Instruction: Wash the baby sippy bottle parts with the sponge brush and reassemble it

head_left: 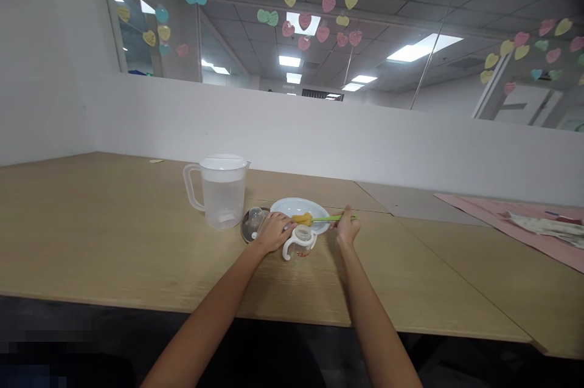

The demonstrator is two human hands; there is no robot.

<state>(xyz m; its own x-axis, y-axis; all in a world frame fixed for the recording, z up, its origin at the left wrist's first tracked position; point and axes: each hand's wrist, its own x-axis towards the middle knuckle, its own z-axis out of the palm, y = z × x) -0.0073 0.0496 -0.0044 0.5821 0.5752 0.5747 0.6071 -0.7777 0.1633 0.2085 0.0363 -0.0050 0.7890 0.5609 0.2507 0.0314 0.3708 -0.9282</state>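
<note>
My right hand point(347, 228) is closed round the green handle of a bottle brush point(326, 218), whose yellow sponge head points left toward my other hand. Close to that sponge, my left hand point(276, 230) has its fingers curled on a small pale piece that I cannot make out. Just in front stands a clear baby bottle point(302, 248) with white side handles and an uncovered mouth. A white oval basin point(292, 202) lies behind the brush. Partly under my left hand is a round metal dish point(246, 235) with a clear cap point(257, 216) in it.
A translucent lidded pitcher point(223, 199) holding clear liquid stands to the left on the wooden table point(137, 242). At far right, a pink mat point(469, 208) carries a whitish cloth point(547, 228). A white wall point(296, 132) with a window above rises behind the table.
</note>
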